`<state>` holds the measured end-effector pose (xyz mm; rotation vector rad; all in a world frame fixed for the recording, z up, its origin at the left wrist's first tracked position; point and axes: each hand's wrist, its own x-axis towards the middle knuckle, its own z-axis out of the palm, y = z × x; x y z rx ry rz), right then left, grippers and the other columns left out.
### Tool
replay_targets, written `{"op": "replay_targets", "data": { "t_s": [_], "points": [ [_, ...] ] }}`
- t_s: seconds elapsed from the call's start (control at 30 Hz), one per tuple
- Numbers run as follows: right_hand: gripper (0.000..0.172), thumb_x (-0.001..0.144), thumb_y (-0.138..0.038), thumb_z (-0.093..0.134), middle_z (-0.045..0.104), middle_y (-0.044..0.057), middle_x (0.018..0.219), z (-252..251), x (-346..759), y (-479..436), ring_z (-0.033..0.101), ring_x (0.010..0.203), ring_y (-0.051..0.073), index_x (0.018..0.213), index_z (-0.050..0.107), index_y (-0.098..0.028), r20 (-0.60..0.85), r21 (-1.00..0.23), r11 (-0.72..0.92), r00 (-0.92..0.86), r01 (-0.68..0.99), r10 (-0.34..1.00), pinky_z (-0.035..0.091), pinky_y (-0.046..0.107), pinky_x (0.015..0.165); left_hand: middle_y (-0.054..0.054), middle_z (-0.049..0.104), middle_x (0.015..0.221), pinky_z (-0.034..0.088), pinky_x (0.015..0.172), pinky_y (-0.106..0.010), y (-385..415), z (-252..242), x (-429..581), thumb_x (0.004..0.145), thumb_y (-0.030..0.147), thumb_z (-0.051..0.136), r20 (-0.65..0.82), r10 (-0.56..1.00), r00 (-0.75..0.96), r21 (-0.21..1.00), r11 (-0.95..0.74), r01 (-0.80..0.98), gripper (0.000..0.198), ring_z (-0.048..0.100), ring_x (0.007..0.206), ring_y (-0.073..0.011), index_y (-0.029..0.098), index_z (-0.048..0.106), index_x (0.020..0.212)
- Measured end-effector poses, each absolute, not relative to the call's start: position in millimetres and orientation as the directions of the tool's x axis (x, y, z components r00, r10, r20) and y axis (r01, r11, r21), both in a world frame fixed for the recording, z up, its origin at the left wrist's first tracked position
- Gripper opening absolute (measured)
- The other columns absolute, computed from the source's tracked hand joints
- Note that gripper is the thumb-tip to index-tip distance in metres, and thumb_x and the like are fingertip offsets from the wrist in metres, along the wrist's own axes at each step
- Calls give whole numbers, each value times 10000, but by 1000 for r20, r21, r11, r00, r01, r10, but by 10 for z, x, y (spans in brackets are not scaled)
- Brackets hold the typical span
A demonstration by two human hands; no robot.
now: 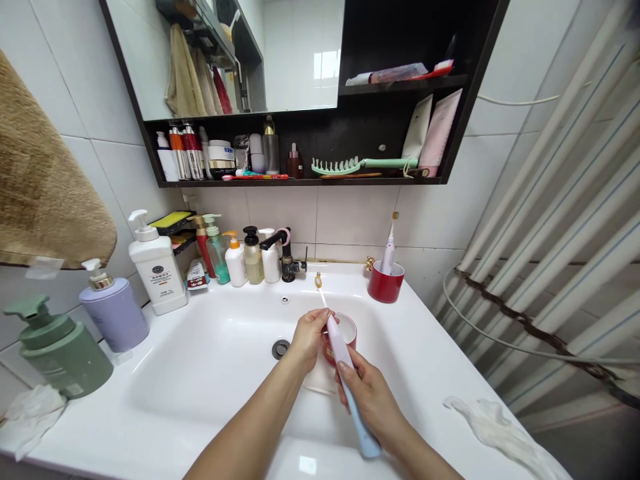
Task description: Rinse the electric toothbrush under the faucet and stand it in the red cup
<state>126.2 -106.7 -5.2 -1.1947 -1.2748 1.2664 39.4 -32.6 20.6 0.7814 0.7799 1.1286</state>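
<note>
Item: one slim electric toothbrush of smooth plastic, its handle shading from pale lilac to light blue, with a thin white neck and a small amber-toned head (pixel 339 341), held over the wide white glossy washbasin (pixel 200 367). Right hand (pixel 367 387): wrapped about the middle of the handle, thumb laid along it, the blue butt end protruding on the near side. Left hand (pixel 309 337): fingertips drawn together in a pinch where the white neck meets the handle. Handling, as judged: the right hand should serve as the steady anchor while the left fingertips press lightly and work in line with the shaft, since a sideways push could strain the thin neck; a firm hold matters, as smooth plastic may slip if wet. Orientation: long axis slanting from near right to far left; head at the far end, pointing toward the far rim, right of the black metal tap (pixel 286 257); butt at the near end. Bristle facing: too small to tell. Adjacent: one red cup with a white interior (pixel 349 328), just beyond the handle and partly hidden; whether the left hand touches it cannot be told.
</note>
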Motion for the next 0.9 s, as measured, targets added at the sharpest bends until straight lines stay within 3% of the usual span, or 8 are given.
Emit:
{"op": "replay_targets", "data": {
  "t_s": [0.23, 0.5, 0.6, 0.67, 0.73, 0.83, 0.9],
  "points": [
    [357, 694, -329, 391, 415, -35, 581, -51, 1268, -1068, 395, 430, 70, 1024, 411, -194, 55, -987, 55, -2, 151, 998, 338, 208, 421, -3, 525, 545, 336, 527, -195, -281, 178, 383, 530, 285, 573, -44, 982, 184, 864, 130, -486, 199, 443, 498, -62, 112, 524, 616],
    [362, 691, -391, 390, 422, -34, 590, -62, 1235, -1090, 395, 399, 58, 987, 399, -183, -41, -997, -47, -105, -55, 994, 333, 198, 381, 10, 503, 521, 324, 521, -191, -275, 166, 414, 539, 306, 560, 2, 983, 183, 907, 76, -415, 200, 422, 484, -57, 118, 518, 593],
    [283, 688, -380, 410, 464, -17, 621, 49, 1288, -1034, 428, 459, 65, 869, 447, -166, 15, -996, 9, -63, -87, 998, 365, 203, 451, 1, 504, 563, 338, 539, -207, -255, 152, 397, 598, 324, 491, 42, 988, 148, 925, 18, -379, 205, 436, 504, -70, 130, 518, 659],
    [252, 679, -388, 420, 498, 0, 664, 152, 1360, -923, 455, 515, 77, 794, 451, -167, 84, -991, 89, 57, -98, 995, 378, 203, 491, -13, 512, 621, 348, 572, -224, -231, 110, 374, 632, 294, 443, 104, 991, 89, 965, -79, -249, 178, 456, 554, -88, 143, 519, 688],
    [255, 670, -410, 417, 527, 16, 722, 246, 1436, -755, 484, 587, 98, 775, 433, -178, 161, -981, 178, 183, -81, 970, 393, 215, 533, -26, 515, 696, 346, 643, -243, -215, 36, 354, 618, 204, 440, 202, 978, 55, 979, -203, 14, 116, 468, 646, -111, 159, 525, 682],
    [297, 652, -424, 420, 554, 36, 779, 305, 1499, -466, 497, 679, 122, 823, 409, -181, 260, -965, 262, 269, 27, 927, 397, 238, 609, -52, 499, 848, 295, 765, -267, -223, -101, 354, 536, 82, 469, 276, 947, 165, 865, -319, 387, 190, 440, 829, -156, 168, 536, 691],
    [315, 643, -426, 419, 563, 50, 771, 273, 1500, -298, 496, 645, 126, 819, 412, -164, 267, -964, 253, 278, 84, 923, 395, 242, 580, -79, 453, 970, 261, 804, -282, -238, -177, 372, 503, 82, 504, 240, 942, 236, 806, -328, 493, 258, 382, 948, -197, 165, 534, 746]
  ]
}}
